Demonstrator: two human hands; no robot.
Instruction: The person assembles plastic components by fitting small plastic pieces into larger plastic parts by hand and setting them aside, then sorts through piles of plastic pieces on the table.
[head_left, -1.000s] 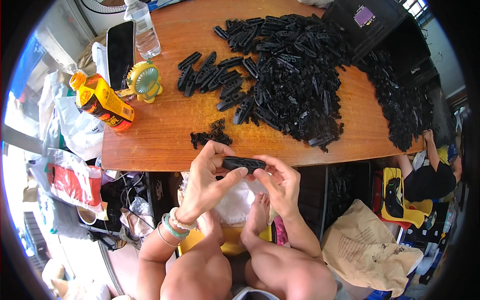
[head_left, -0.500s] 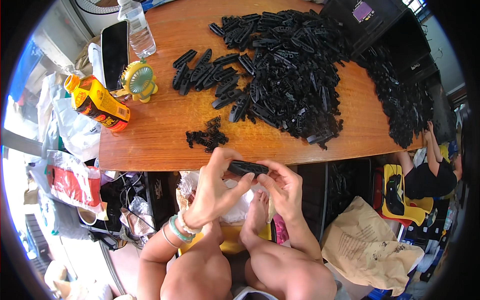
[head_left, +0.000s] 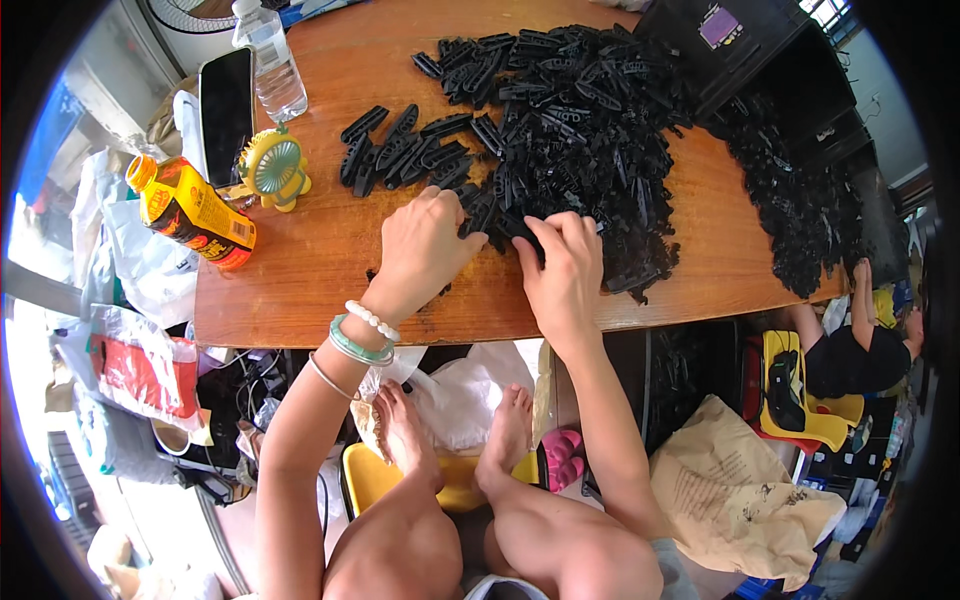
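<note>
My left hand (head_left: pixel 422 245) reaches over the near left edge of a heap of black plastic parts (head_left: pixel 590 130), its fingers curled down with the tips hidden. My right hand (head_left: pixel 565 265) is beside it at the heap's front, thumb and forefinger closed about a dark plastic part (head_left: pixel 513 230) that is mostly lost against the others. Left of the heap lie several long, boat-shaped black plastic pieces (head_left: pixel 400 146), loosely side by side. Some small black bits lie on the table under my left wrist, mostly covered by it.
On the wooden table's (head_left: pixel 320 250) left stand a yellow bottle (head_left: pixel 205 215), a small yellow fan (head_left: pixel 275 168), a phone (head_left: pixel 228 115) and a clear water bottle (head_left: pixel 272 65). Black bins (head_left: pixel 720 50) and more black parts (head_left: pixel 790 200) are at right. A brown paper bag (head_left: pixel 740 490) lies below.
Both hands have moved forward from the table's front edge to the heap and spread apart. The black boat-shaped piece they held between them is no longer seen there.
</note>
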